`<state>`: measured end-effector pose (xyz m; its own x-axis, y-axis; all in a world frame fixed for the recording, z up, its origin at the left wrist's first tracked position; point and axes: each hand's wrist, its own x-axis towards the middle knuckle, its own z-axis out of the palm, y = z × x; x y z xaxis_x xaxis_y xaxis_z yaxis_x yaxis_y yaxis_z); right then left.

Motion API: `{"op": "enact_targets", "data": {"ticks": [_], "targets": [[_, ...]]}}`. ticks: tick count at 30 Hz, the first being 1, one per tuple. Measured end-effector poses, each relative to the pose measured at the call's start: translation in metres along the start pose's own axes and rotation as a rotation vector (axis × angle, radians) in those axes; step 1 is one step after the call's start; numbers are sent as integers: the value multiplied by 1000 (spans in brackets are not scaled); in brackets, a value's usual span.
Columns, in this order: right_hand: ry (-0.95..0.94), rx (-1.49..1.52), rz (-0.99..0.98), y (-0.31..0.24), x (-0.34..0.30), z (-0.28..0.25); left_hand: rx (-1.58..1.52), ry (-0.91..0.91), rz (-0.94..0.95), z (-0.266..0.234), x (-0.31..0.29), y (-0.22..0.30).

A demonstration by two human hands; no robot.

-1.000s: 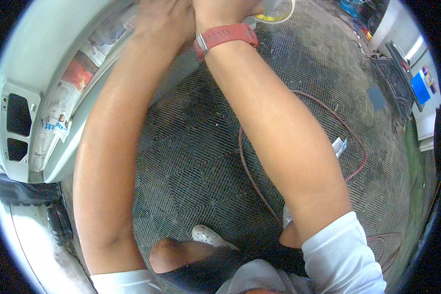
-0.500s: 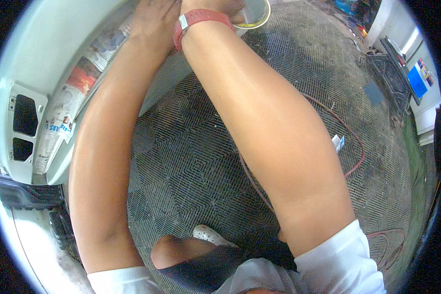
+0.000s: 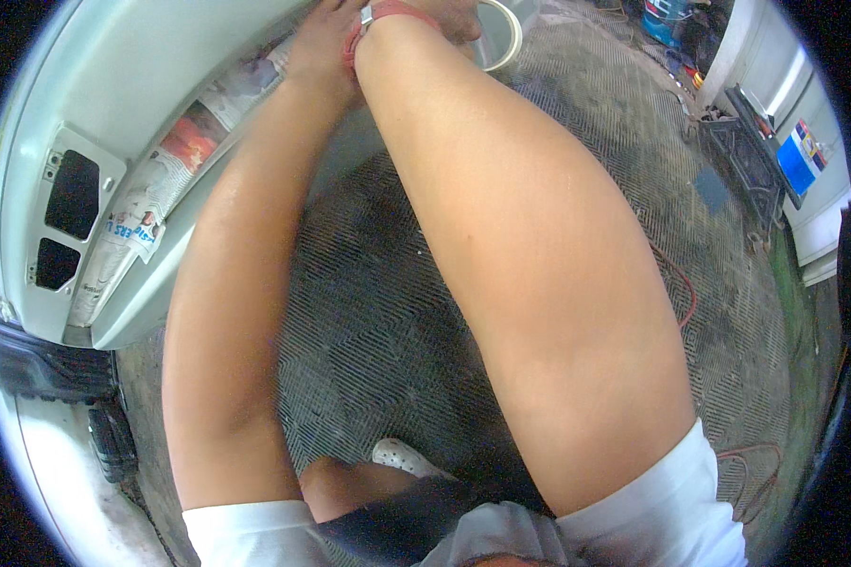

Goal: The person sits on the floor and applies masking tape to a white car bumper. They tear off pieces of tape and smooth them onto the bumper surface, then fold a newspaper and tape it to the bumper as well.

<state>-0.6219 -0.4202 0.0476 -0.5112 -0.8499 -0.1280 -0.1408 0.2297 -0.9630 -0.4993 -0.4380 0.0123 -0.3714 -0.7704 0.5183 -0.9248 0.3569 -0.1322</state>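
Both my arms reach up to the top of the view. My left hand (image 3: 323, 42) lies at the edge of a pale grey-green panel (image 3: 199, 57), its fingertips cut off by the top edge. Beside it is my right hand (image 3: 456, 17), with a red wristband (image 3: 402, 11) on that wrist. A pale ring-shaped roll (image 3: 515, 40) with a yellowish rim sits against my right fingers, partly hidden by them. How the right fingers grip it is hidden. Along the panel's recess runs a strip of newspaper (image 3: 151, 198), leading up toward my left hand.
Ribbed dark matting (image 3: 369, 312) covers the floor, with a red hose (image 3: 687, 298) lying across it. At right are a black frame-like part (image 3: 742, 161) and a blue-and-white container (image 3: 802, 159). A blue bucket (image 3: 665, 21) stands farther back. Black trim (image 3: 52, 364) lies at left.
The view has shifted, so the panel and newspaper sit farther right and lower. My hands stay by the panel's edge, and the ring-shaped roll stays next to my right hand.
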Motion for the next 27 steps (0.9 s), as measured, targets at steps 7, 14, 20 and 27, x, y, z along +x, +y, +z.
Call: {"op": "enact_targets", "data": {"ticks": [7, 14, 20, 27], "targets": [[91, 399, -243, 30, 12, 0, 572, 214, 433, 24, 1, -27], [296, 523, -794, 111, 57, -42, 360, 294, 246, 1, 0, 51], [-317, 312, -949, 159, 53, -83, -58, 331, 193, -17, -46, 88], [-960, 247, -935, 161, 16, -105, -1030, 11, -510, -27, -97, 107]]}}
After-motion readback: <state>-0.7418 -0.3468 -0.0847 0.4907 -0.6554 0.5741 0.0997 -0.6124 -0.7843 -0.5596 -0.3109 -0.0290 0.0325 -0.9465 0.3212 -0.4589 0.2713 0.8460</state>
